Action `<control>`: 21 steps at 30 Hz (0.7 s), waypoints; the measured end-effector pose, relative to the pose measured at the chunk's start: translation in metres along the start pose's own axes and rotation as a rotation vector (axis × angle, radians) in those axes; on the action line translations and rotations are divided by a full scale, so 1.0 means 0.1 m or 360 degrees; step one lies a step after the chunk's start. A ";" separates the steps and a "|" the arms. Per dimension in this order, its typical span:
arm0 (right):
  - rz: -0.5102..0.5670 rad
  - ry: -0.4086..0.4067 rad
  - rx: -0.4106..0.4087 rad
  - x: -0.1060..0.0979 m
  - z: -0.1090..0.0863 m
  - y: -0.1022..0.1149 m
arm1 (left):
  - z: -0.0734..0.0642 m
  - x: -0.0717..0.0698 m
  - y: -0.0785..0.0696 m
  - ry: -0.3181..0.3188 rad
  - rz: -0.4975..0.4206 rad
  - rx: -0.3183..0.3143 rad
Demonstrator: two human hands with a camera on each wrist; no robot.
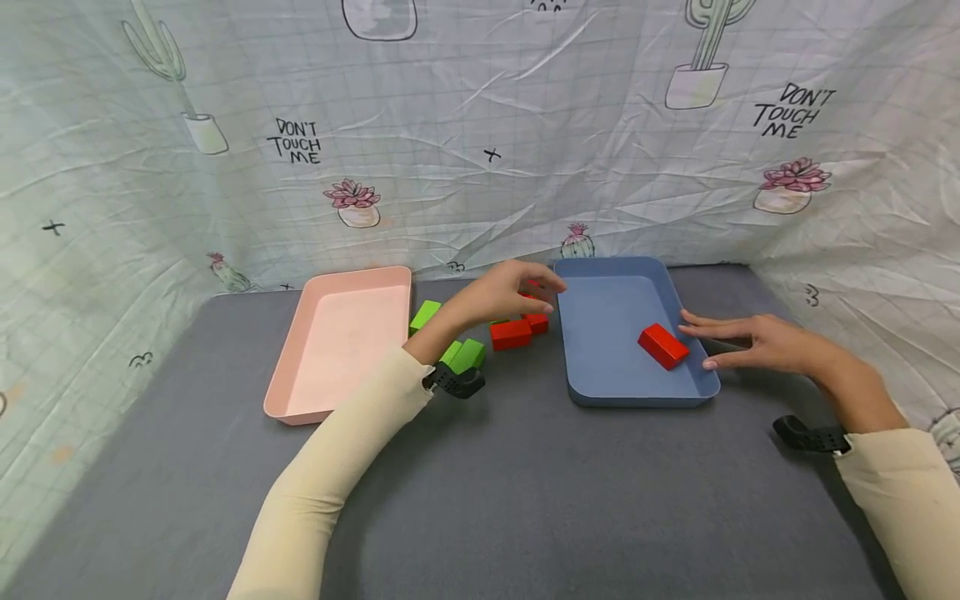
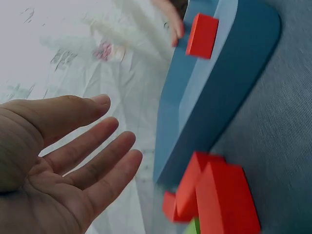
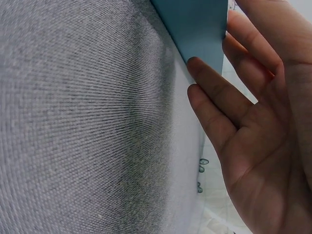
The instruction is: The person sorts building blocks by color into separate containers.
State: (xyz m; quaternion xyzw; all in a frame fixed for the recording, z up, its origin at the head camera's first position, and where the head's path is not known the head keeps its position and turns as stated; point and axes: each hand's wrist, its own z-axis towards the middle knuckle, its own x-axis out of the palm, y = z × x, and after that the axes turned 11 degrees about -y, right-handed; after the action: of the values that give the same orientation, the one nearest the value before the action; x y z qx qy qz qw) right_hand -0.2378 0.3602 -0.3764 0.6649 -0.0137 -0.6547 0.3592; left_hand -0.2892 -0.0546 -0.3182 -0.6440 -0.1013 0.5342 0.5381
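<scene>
My left hand (image 1: pixel 501 293) hangs over several red blocks (image 1: pixel 511 335) beside the blue tray's left edge. Its fingers are loosely bent and hold nothing; in the left wrist view the palm (image 2: pixel 53 195) is bare. At the blue tray's (image 1: pixel 606 333) right side is my right hand (image 1: pixel 776 343), fingers extended and fingertips right at the rim. The right wrist view has those fingers (image 3: pixel 219 92) along the tray's outer wall (image 3: pixel 195 29). One red block (image 1: pixel 663 346) lies in the tray, near its right wall. My left hand partly hides the red blocks behind it.
A pink tray (image 1: pixel 348 333) stands to the left on the grey tabletop (image 1: pixel 525 492). Several green blocks (image 1: pixel 468 356) lie between the trays, partly behind my left wrist. A printed cloth (image 1: pixel 450 125) hangs close behind both trays and along the sides.
</scene>
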 end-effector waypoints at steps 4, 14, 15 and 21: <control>-0.0038 -0.0011 -0.0006 0.02 -0.01 -0.01 | -0.16 -0.11 0.10 -0.0056 0.0085 -0.0033; -0.0040 0.0006 0.0032 0.04 -0.05 0.01 | -0.42 -0.19 0.21 -0.0104 0.0106 -0.0032; -0.0043 0.0002 0.0030 0.04 -0.06 0.01 | -0.44 -0.19 0.22 -0.0107 0.0113 -0.0036; -0.0027 0.0005 0.0036 0.05 -0.06 0.04 | -0.52 -0.18 0.30 -0.0112 0.0142 -0.0061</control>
State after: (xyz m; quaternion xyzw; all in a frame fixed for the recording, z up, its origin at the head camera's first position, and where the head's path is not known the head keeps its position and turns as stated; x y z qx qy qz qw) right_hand -0.2302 0.3573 -0.3795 0.6699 -0.0148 -0.6566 0.3462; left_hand -0.2688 -0.1099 -0.3396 -0.6390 -0.1016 0.5778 0.4975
